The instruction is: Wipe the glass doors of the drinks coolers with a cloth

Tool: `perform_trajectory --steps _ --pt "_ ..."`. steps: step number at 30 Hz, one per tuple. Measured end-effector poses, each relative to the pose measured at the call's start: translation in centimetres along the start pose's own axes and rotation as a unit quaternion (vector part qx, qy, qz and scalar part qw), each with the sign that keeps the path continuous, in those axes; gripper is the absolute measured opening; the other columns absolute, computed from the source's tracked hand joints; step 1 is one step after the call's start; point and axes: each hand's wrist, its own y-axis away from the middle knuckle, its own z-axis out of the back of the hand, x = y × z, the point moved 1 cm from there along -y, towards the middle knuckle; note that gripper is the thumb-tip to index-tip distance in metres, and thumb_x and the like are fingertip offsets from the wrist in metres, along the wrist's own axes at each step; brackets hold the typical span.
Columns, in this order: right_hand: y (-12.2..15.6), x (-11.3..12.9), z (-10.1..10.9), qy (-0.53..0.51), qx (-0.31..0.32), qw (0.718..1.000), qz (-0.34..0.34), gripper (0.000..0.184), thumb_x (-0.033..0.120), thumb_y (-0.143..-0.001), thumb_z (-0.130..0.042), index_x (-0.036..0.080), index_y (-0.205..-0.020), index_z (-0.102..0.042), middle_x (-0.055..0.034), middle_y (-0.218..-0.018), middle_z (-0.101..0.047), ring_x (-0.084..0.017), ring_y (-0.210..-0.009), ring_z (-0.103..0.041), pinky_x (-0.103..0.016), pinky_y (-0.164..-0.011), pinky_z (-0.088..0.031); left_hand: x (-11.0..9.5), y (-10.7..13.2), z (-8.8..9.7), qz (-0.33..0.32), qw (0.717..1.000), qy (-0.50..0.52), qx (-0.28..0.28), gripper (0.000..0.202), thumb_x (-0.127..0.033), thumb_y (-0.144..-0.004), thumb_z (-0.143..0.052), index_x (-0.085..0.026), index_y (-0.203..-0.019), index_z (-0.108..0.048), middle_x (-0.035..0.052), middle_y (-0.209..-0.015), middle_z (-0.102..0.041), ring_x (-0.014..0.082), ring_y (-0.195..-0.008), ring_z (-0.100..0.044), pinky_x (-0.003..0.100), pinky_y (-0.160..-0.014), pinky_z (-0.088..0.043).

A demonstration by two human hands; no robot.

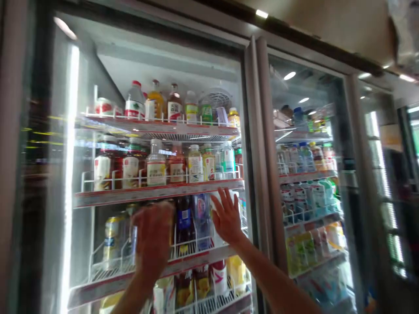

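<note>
Worn on my head, the single camera faces forward, close to a lit drinks cooler point(183, 65) filling the left and centre; my left hand point(153, 233) and right hand point(227, 218) appear nearer, lower centre, while another cooler point(309, 176) slants away at right.

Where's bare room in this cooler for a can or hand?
A narrow strip of bare rack lies before the gold can, left of the left hand. Space is open between the top bottles and upper frame. Crowded: the second shelf and beside the blue-labelled bottle near the right hand.
</note>
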Motion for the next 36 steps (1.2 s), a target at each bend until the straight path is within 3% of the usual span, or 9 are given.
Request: perform_trajectory --steps 2,4,10,12,16,22,28,33,36 --pt "0.1 -0.2 0.0 -0.001 -0.007 1.000 0.006 0.051 0.017 -0.087 -0.040 0.022 -0.138 -0.035 -0.0076 -0.151 -0.026 -0.024 -0.142 -0.015 -0.050 -0.114 -0.013 -3.0 0.5 -1.6 -0.118 0.991 0.022 0.052 0.060 -0.016 -0.088 -0.040 -0.026 -0.144 -0.021 -0.0017 -0.150 -0.028 0.0218 -0.141 -0.013 0.041 -0.117 -0.013" --pt "0.1 -0.3 0.0 -0.003 -0.013 1.000 0.015 0.051 0.017 -0.087 -0.041 0.022 -0.138 -0.036 -0.0071 -0.150 -0.027 -0.024 -0.141 -0.017 -0.049 -0.114 -0.014 -3.0 0.6 -1.7 -0.153 0.985 0.012 0.073 0.057 -0.019 -0.088 -0.042 -0.029 -0.142 -0.027 -0.0022 -0.148 -0.032 0.0208 -0.139 -0.020 0.038 -0.116 -0.016" --pt "0.0 0.0 0.0 -0.001 -0.011 1.000 0.003 0.054 0.016 -0.086 -0.041 0.023 -0.139 -0.034 -0.0061 -0.151 -0.024 -0.025 -0.141 -0.017 -0.050 -0.113 -0.017 4.8 -2.0 2.8 0.123 0.979 -0.126 -0.099 0.067 -0.018 -0.086 -0.047 -0.024 -0.145 -0.015 0.0096 -0.154 -0.008 0.0356 -0.140 -0.011 0.059 -0.110 -0.020" --pt "0.0 0.0 0.0 0.002 -0.012 1.000 0.002 0.053 0.016 -0.086 -0.040 0.023 -0.139 -0.034 -0.0061 -0.152 -0.023 -0.025 -0.141 -0.016 -0.050 -0.113 -0.017 3.7 -1.9 2.2 0.089 0.987 -0.111 -0.075 0.068 -0.016 -0.086 -0.047 -0.025 -0.145 -0.015 0.0078 -0.154 -0.009 0.0337 -0.140 -0.010 0.058 -0.111 -0.020" --pt "0.1 -0.1 0.0 0.008 -0.018 1.000 0.011 0.052 0.015 -0.087 -0.041 0.023 -0.138 -0.034 -0.0056 -0.151 -0.025 -0.024 -0.141 -0.017 -0.050 -0.113 -0.017 1.8 -0.9 0.7 -0.092 0.994 -0.041 0.040 0.062 -0.020 -0.086 -0.049 -0.034 -0.142 -0.024 0.0003 -0.152 -0.021 0.0245 -0.139 -0.020 0.044 -0.114 -0.023" --pt "0.1 0.0 -0.1 0.003 -0.018 1.000 0.002 0.052 0.014 -0.086 -0.041 0.022 -0.137 -0.037 -0.0062 -0.150 -0.028 -0.024 -0.141 -0.018 -0.049 -0.114 -0.016 7.5 -2.5 3.7 0.127 0.975 -0.131 -0.128 0.065 -0.018 -0.087 -0.046 -0.019 -0.145 -0.017 0.0125 -0.154 -0.008 0.0352 -0.139 -0.013 0.057 -0.111 -0.020" --pt "0.2 -0.1 0.0 0.008 -0.019 1.000 0.005 0.052 0.016 -0.087 -0.041 0.023 -0.138 -0.035 -0.0064 -0.149 -0.029 -0.023 -0.141 -0.019 -0.049 -0.113 -0.018 5.3 -1.6 2.5 -0.081 0.994 -0.054 0.045 0.063 -0.022 -0.087 -0.049 -0.036 -0.142 -0.022 0.0011 -0.152 -0.019 0.0240 -0.139 -0.020 0.044 -0.114 -0.022" --pt "0.3 -0.1 -0.2 0.005 -0.022 1.000 0.010 0.054 0.015 -0.086 -0.041 0.023 -0.139 -0.033 -0.0065 -0.150 -0.028 -0.024 -0.141 -0.018 -0.050 -0.113 -0.017 9.0 -3.3 4.6 0.147 0.973 -0.144 -0.104 0.062 -0.020 -0.089 -0.045 -0.017 -0.145 -0.018 0.0135 -0.154 -0.006 0.0365 -0.139 -0.009 0.056 -0.111 -0.017" --pt "0.3 0.0 -0.1 0.010 -0.037 0.999 0.012 0.054 0.013 -0.086 -0.042 0.023 -0.139 -0.034 -0.0068 -0.150 -0.028 -0.023 -0.141 -0.019 -0.049 -0.114 -0.016 7.2 -4.0 3.4 0.044 0.991 -0.113 -0.063 0.063 -0.018 -0.088 -0.044 -0.023 -0.145 -0.017 0.0087 -0.154 -0.009 0.0318 -0.140 -0.010 0.053 -0.113 -0.018"
